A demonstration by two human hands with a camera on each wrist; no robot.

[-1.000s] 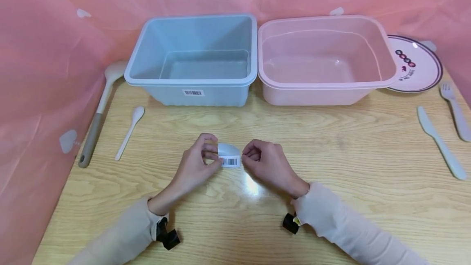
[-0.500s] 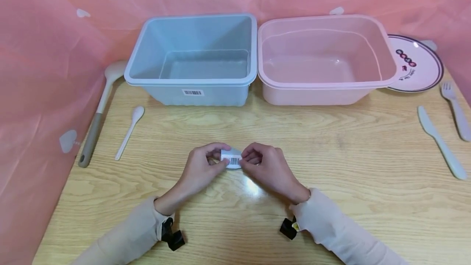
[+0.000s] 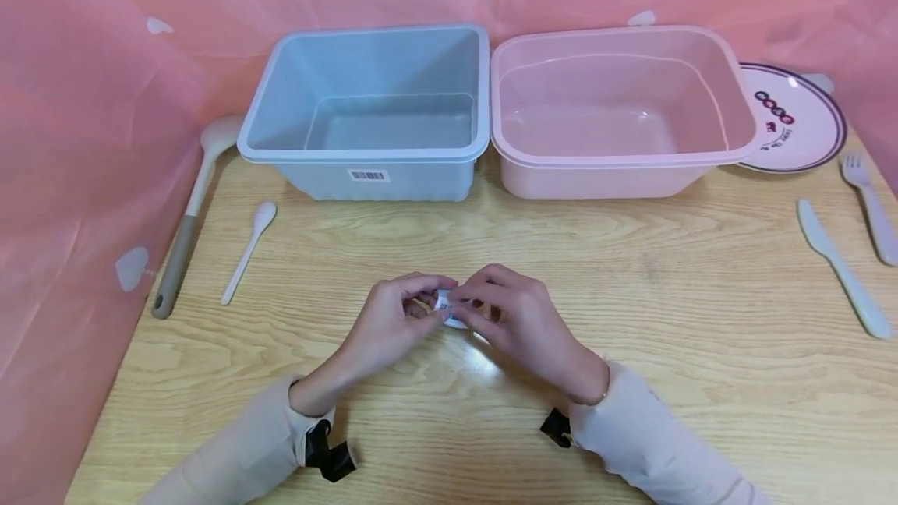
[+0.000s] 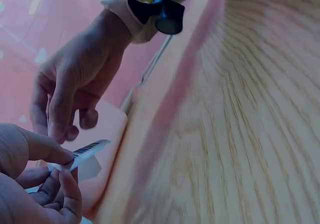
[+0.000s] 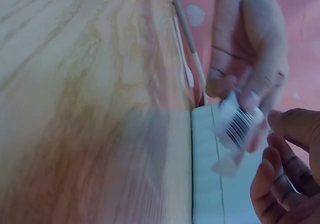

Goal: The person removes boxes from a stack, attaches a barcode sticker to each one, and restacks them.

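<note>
Both hands working the barcode sticker, near centre of the worktop.

My left hand (image 3: 393,310) and right hand (image 3: 515,314) pinch the sticker (image 3: 447,304) between curled fingertips just above the worktop (image 3: 631,271); I judge it mid-peel or fold, so next needs a steady pinch.

The head camera is looking down across the light wooden table (image 3: 631,271); both wrist cameras are sitting close, sharing the small white barcode sticker (image 4: 89,149).

Likely a staged recording booth: pink sheeting (image 3: 105,100) encloses table (image 3: 631,318).
</note>
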